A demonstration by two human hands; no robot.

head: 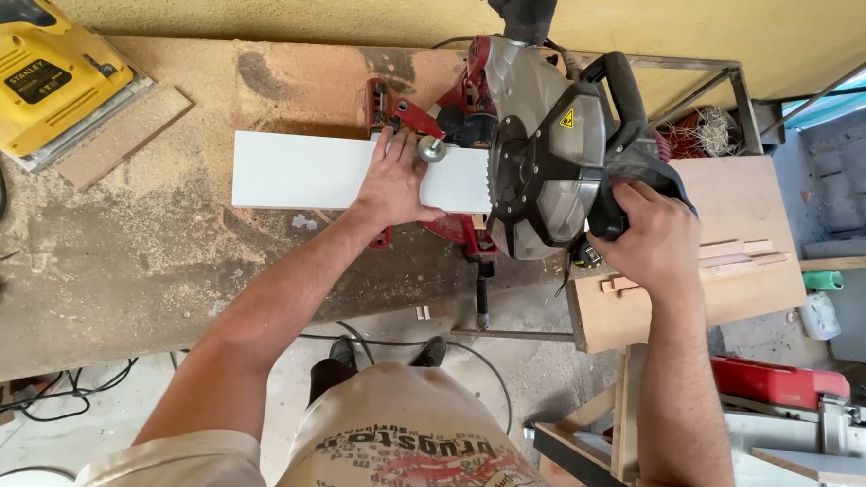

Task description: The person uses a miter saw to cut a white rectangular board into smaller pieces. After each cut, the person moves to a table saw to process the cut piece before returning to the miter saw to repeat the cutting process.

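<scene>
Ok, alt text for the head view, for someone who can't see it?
Seen from above, a left hand presses a white board flat at a mitre saw while the right hand grips the saw's handle. A yellow sander sits on the sawdust-covered bench.

White board (300, 170) is pressed flat on sawdust-covered bench (141, 250) by left hand (392, 183). Mitre saw (544, 151) handle is gripped by right hand (652, 238). Yellow power tool (36, 75) is seen far left.

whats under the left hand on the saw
The left hand lies flat on a white board on the saw bed. The board's right end is hidden under the blade guard.
</scene>
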